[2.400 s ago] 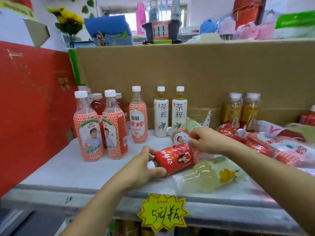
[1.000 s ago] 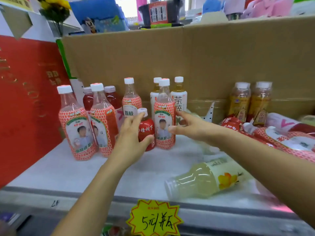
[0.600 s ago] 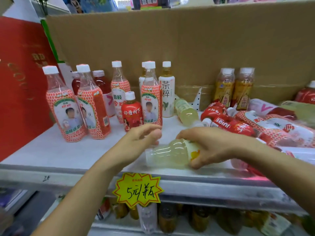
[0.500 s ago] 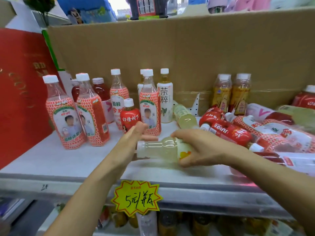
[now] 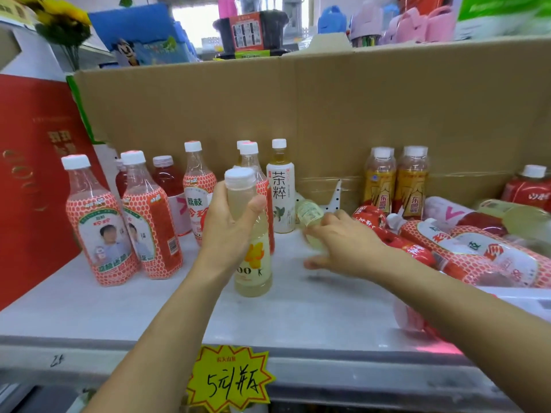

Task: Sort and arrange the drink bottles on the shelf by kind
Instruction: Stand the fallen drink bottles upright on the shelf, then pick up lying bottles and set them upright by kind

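I see left hand (image 5: 229, 231) wrapped round upright pale yellow bottle (image 5: 253, 263) on shelf (image 5: 298, 317), right hand (image 5: 343, 248) blurred at lying pale bottle (image 5: 308, 211), grip there I can't tell

Upright bottles (image 5: 98, 225) stand left on the shelf (image 5: 298, 317); toppled bottles (image 5: 477, 248) right.

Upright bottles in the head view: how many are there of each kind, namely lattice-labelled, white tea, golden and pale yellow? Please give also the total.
Lattice-labelled bottles: 4
White tea bottles: 2, one mostly hidden
Golden bottles: 2
Pale yellow bottle, in the left hand: 1
Total: 9
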The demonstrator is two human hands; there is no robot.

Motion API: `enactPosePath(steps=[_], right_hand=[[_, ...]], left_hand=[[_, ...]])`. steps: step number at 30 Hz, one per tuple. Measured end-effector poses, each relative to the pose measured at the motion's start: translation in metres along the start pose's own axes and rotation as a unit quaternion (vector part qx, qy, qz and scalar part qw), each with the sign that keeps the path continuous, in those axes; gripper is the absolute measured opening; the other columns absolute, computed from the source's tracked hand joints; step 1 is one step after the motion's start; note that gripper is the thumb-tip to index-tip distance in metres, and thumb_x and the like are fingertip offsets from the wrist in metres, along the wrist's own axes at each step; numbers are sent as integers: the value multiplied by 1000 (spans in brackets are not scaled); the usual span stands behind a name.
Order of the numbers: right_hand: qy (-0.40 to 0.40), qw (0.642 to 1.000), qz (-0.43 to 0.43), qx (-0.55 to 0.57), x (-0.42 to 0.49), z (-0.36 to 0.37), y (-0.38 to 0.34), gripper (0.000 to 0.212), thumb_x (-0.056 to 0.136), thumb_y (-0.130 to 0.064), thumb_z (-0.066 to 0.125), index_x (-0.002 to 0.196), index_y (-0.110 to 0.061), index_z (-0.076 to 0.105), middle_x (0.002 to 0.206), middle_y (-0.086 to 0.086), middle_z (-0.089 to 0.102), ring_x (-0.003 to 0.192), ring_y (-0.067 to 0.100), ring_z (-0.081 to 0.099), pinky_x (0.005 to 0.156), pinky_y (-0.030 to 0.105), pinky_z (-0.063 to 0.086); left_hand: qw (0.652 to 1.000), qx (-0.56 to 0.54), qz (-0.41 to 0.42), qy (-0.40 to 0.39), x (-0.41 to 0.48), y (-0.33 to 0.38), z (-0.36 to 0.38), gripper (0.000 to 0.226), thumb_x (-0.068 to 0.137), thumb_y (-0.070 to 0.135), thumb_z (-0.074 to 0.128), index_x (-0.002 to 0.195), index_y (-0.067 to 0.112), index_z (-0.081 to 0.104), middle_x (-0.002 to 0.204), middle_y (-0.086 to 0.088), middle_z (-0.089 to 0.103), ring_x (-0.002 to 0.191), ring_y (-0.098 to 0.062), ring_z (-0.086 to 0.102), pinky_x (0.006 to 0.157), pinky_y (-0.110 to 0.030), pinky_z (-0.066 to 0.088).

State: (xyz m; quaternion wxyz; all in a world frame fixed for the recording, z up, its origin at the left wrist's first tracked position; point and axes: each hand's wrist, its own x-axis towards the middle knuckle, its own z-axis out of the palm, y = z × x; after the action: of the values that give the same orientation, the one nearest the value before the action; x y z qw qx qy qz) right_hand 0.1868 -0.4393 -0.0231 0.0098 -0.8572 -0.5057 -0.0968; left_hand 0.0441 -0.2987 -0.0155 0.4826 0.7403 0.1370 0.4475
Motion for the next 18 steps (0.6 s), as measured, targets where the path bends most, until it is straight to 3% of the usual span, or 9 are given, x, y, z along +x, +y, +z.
enactPosePath(steps=[3,6,8,11,13,18], right_hand=[[-1,985,37,-167,12,19,-1,62,92,-51,55,141,-15,43,123,13,57,115,30,49,86,35,36],[5,978,24,-206,23,24,-5,53,93,-27,55,139,-6,40,118,15,59,110,32,53,80,34,35],[13,981,23,-193,24,12,-7,42,91,-20,56,130,-8,46,104,9,59,103,30,58,75,31,35],[48,990,50,-120,20,-24,-7,25,91,-26,55,109,-12,44,85,0,48,85,31,58,64,30,34],[70,994,54,-57,14,-54,-3,29,91,-31,56,100,-12,37,81,0,45,76,28,50,57,32,36],[87,971,63,212,27,-94,14,30,83,-31,73,100,-17,54,96,-1,60,77,14,62,56,23,45]], left_hand=[[999,33,-6,-11,10,-5,0,28,95,37,63,120,33,50,109,17,65,100,4,62,91,-33,54],[998,56,6,-11,12,-9,1,28,95,38,63,119,34,48,107,19,63,99,5,61,89,-33,54],[997,71,12,-11,12,-12,0,30,95,39,63,120,33,48,108,19,62,101,2,61,89,-35,54],[997,80,19,-4,15,-14,-2,32,95,41,62,121,31,48,110,16,63,103,-1,61,87,-34,53],[997,81,18,4,17,-18,-4,34,94,42,61,123,31,48,112,12,63,105,-4,61,86,-32,52],[996,88,17,3,23,-25,-9,35,93,48,62,122,38,45,122,6,59,112,-12,58,87,-32,49]])
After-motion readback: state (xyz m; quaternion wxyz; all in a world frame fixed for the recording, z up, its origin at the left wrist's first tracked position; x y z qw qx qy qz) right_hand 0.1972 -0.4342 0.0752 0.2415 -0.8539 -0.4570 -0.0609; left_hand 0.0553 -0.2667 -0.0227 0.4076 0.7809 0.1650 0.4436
